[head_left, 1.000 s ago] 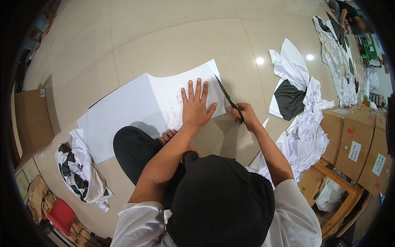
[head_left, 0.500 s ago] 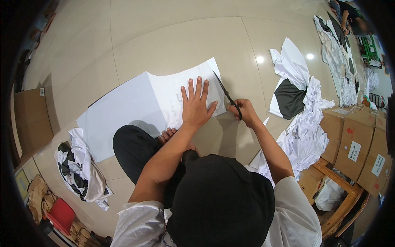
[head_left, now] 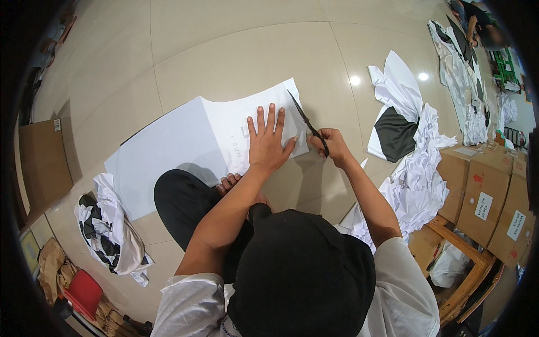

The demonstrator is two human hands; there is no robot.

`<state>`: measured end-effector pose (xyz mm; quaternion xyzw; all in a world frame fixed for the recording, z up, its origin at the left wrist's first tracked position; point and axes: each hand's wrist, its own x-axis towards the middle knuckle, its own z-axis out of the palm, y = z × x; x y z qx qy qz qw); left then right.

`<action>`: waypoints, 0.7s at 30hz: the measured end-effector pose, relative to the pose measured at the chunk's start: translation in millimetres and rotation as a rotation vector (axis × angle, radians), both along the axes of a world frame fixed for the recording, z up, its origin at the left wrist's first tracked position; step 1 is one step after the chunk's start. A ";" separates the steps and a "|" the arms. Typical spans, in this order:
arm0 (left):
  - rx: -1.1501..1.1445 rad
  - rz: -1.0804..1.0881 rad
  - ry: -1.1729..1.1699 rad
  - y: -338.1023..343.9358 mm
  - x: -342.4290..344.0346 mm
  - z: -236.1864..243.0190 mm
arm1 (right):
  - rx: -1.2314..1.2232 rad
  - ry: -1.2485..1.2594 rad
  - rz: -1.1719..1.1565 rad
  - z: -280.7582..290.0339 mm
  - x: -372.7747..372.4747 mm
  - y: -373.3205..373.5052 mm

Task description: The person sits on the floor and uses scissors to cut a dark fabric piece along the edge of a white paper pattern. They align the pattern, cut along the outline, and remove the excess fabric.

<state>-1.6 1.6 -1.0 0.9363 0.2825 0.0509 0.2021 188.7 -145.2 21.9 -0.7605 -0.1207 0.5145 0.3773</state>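
My left hand [head_left: 266, 143] lies flat with its fingers spread, pressing on a white paper sheet [head_left: 224, 121]. That sheet rests over a large pale fabric panel [head_left: 168, 140] on the floor. In my right hand [head_left: 332, 147] is a pair of black-handled scissors [head_left: 309, 122], gripped by the handles. The dark blades point away from me and lie along the right edge of the sheet, just right of my left fingers. Whether the blades are apart is hard to make out.
Crumpled white cloth [head_left: 415, 185] with a dark patch lies to the right, by stacked cardboard boxes [head_left: 471, 196] on a wooden frame [head_left: 463, 281]. A black-and-white cloth bundle [head_left: 109, 230] sits at left. Another person [head_left: 477, 25] is at far right.
My right hand and the scissors have shifted slightly away from me and to the left, along the sheet's edge. My left hand stays in place.
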 end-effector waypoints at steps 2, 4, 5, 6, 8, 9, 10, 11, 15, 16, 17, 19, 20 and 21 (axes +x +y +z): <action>0.001 -0.001 0.005 0.2 0.1 -0.4 | 0.009 0.007 0.003 -2.9 1.3 -2.4; 0.002 -0.001 0.016 0.7 -0.8 -0.9 | 0.012 0.021 0.011 -1.1 0.3 -3.1; 0.003 -0.001 0.014 0.6 -0.5 -0.7 | 0.014 0.019 0.007 -1.2 0.0 -4.2; 0.004 -0.001 0.013 0.4 -0.3 -0.5 | 0.017 0.018 0.003 -1.6 -0.4 -5.2; 0.003 0.003 0.021 0.3 -0.2 0.3 | 0.007 0.013 -0.002 0.6 -0.7 -3.3; 0.001 0.007 0.031 0.4 -0.4 0.9 | -0.006 0.010 -0.003 2.8 -0.8 -0.1; -0.001 0.011 0.041 0.6 -0.6 1.5 | -0.019 0.008 -0.004 4.8 -1.1 3.4; -0.006 0.009 0.029 0.7 -0.2 1.5 | -0.013 0.009 -0.003 5.3 -0.4 5.8; -0.016 0.004 0.009 1.2 0.3 1.9 | 0.004 0.014 0.001 5.0 2.9 14.2; -0.015 0.004 0.011 1.3 0.3 2.1 | 0.006 0.015 0.001 4.9 3.4 15.3; -0.014 0.004 0.009 1.2 0.2 1.9 | 0.006 0.016 -0.001 3.8 3.7 15.6; -0.011 0.005 0.006 1.2 0.1 1.4 | 0.006 0.019 -0.004 1.5 3.9 16.0; -0.010 0.005 0.005 1.2 -0.1 1.2 | 0.011 0.020 -0.006 1.5 3.5 16.2; -0.010 0.005 0.004 1.3 -0.4 1.0 | 0.017 0.021 -0.007 1.6 2.8 16.2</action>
